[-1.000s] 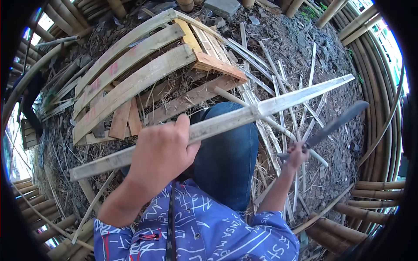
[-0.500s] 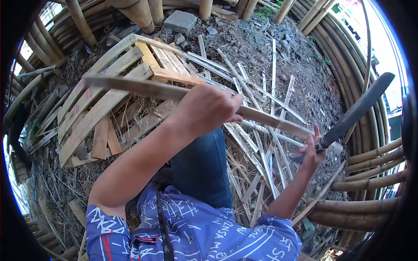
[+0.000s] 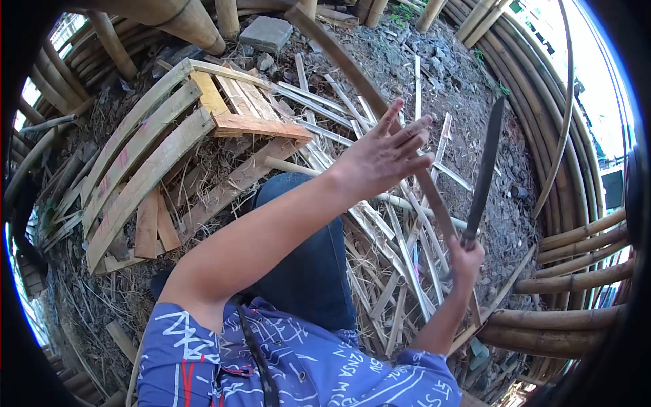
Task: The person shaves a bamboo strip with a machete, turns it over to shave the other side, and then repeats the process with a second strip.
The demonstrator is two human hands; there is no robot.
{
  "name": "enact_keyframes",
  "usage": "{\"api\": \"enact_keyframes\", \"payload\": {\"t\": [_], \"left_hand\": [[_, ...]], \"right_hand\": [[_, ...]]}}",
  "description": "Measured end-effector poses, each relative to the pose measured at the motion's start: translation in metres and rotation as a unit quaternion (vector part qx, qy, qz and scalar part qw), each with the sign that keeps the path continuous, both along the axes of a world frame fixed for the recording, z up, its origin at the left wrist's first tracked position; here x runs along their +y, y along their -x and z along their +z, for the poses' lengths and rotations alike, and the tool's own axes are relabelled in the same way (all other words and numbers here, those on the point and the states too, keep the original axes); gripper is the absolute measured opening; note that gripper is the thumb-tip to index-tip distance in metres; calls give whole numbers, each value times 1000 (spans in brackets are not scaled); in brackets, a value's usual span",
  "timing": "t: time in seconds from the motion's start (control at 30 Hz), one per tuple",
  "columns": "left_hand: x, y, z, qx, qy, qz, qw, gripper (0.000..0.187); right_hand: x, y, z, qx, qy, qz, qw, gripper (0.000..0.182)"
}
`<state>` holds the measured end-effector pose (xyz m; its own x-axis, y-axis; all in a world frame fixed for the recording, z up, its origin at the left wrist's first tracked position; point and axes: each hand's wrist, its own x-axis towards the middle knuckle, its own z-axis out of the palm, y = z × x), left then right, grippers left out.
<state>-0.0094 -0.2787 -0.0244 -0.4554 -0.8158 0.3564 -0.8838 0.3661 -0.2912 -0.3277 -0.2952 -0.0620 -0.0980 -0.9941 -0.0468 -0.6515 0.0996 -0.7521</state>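
Observation:
My left hand (image 3: 393, 146) has its fingers spread, the palm side against or just in front of a long flat bamboo strip (image 3: 339, 60). The strip runs slantwise from the top of the view, behind my left hand, down past my right hand. My right hand (image 3: 466, 261) is closed around the handle of a machete (image 3: 487, 169), whose dark blade points up and away. Where the strip passes my right hand, its lower part is partly covered by the fingers.
A slatted wooden pallet (image 3: 146, 152) lies on the left. Several split bamboo strips (image 3: 407, 251) are strewn over the ground ahead of my knee (image 3: 298, 251). A grey block (image 3: 266, 34) sits at the back, and stacked bamboo poles (image 3: 569, 319) line the right side.
The strip has swung from nearly level to steeply slanted. My left hand has gone from gripping it to spread fingers, and the machete blade has turned more upright.

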Motion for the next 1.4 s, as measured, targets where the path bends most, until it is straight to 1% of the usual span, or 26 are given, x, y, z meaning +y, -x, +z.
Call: {"api": "enact_keyframes", "payload": {"t": [0.1, 0.13, 0.2, 0.33, 0.37, 0.4, 0.47, 0.5, 0.57, 0.6, 0.7, 0.73, 0.8, 0.83, 0.87, 0.93, 0.97, 1.0, 1.07, 1.1, 1.13, 1.2, 1.23, 1.27, 1.33, 1.4], "left_hand": [[20, 3, -1, 243, 45, -26, 969, 60], [32, -2, 8, 289, 3, -17, 957, 59], [50, -13, 9, 327, 8, 15, 945, 59], [76, -35, 23, 357, 8, 51, 933, 58], [80, -39, 27, 373, 17, 63, 925, 58], [85, -43, 30, 390, 26, 75, 917, 58], [89, -49, 34, 384, 39, 82, 919, 57], [91, -52, 35, 399, 39, 83, 912, 55], [91, -55, 37, 421, 36, 89, 902, 52], [89, -56, 37, 420, 39, 88, 903, 52], [84, -59, 39, 459, 0, 64, 886, 54], [82, -60, 42, 459, 3, 64, 886, 54], [75, -59, 47, 434, -29, 67, 898, 61], [69, -61, 48, 399, -20, 59, 915, 68], [63, -61, 51, 399, -19, 53, 915, 68], [53, -60, 61, 383, -78, 15, 920, 71], [47, -58, 62, 389, -98, 3, 916, 72], [42, -56, 60, 386, -99, 0, 917, 72], [30, -52, 51, 453, -209, -41, 866, 65], [23, -49, 40, 481, -188, -82, 852, 46], [25, -49, 42, 480, -187, -85, 853, 46], [36, -52, 46, 488, -345, -44, 801, 31], [45, -52, 39, 525, -302, -77, 792, 29], [59, -60, 37, 530, -329, -56, 779, 26], [93, -74, 54, 548, -379, -4, 745, 26], [127, -94, 56, 557, -429, 54, 709, 29]], "right_hand": [[-34, -10, -17, -126, 12, -14, 992, 22], [-44, -21, -12, -163, 14, -24, 986, 22], [-71, -41, 5, -239, 15, -25, 971, 21], [-121, -76, 49, -424, 31, -4, 905, 19], [-125, -87, 67, -451, 38, -4, 892, 22], [-139, -87, 72, -491, 51, 37, 869, 23], [-147, -98, 93, -556, 96, 66, 823, 21], [-147, -104, 100, -558, 101, 67, 821, 21], [-143, -117, 109, -658, 122, 80, 739, 20], [-139, -123, 112, -659, 124, 81, 737, 20], [-116, -140, 117, -752, 117, 95, 642, 21], [-109, -144, 119, -752, 118, 97, 641, 21], [-94, -150, 119, -802, 112, 73, 583, 24], [-85, -156, 118, -811, 126, 54, 569, 27], [-78, -157, 114, -820, 105, 59, 560, 25], [-65, -160, 111, -844, 64, 71, 528, 24], [-64, -158, 105, -865, 35, 101, 490, 22], [-58, -160, 105, -866, 39, 99, 489, 22], [-41, -168, 109, -885, 1, 117, 452, 19], [-34, -170, 109, -894, -44, 131, 426, 23], [-30, -176, 104, -896, -37, 138, 421, 22], [-16, -184, 100, -891, -29, 88, 445, 22], [-10, -186, 98, -881, -45, 81, 463, 20], [-3, -185, 96, -871, -63, 73, 481, 18], [4, -179, 70, -824, -65, 73, 559, 10], [17, -171, 49, -751, -60, 25, 657, 15]]}}
